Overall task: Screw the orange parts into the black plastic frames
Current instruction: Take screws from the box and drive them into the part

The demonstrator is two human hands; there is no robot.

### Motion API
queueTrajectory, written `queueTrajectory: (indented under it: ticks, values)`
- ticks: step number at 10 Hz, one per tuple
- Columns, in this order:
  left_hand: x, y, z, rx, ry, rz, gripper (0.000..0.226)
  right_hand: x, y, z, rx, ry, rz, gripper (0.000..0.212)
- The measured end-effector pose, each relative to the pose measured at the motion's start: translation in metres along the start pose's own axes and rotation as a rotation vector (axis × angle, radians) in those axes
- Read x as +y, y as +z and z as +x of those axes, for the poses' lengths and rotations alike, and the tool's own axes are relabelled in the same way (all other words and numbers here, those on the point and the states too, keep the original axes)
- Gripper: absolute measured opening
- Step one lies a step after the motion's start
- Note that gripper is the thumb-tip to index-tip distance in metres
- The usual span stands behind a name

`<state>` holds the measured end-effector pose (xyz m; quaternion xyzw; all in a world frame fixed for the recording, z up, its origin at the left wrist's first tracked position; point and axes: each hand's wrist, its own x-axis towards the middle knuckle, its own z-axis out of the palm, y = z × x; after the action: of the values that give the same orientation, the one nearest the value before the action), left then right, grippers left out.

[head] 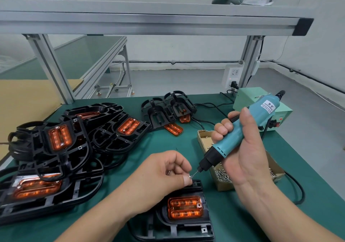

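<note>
Stacked frames (39,143) crowd the left. The right hand (244,148), wrapped round the screwdriver (236,135), hides much of the screw box (224,185); the left hand (164,174) pinches a barely visible screw (190,176).

Left hand (160,174), near the tabletop's (224,213) front edge, pinches a screw (189,176) between thumb and forefinger. Right hand (244,148) grips the electric screwdriver (232,136), raised, palm facing the camera.
</note>
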<state>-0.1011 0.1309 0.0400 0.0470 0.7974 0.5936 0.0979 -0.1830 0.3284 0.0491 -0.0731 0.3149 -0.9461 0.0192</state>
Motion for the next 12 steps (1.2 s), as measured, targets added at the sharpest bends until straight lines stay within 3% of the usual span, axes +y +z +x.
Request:
queueTrajectory:
  ticks: [12]
  values:
    - [-0.0038, 0.0014, 0.0003, -0.028, 0.016, -0.041, 0.015, -0.0029, 0.0050, -0.0032, 0.007, 0.000, 0.003, 0.026]
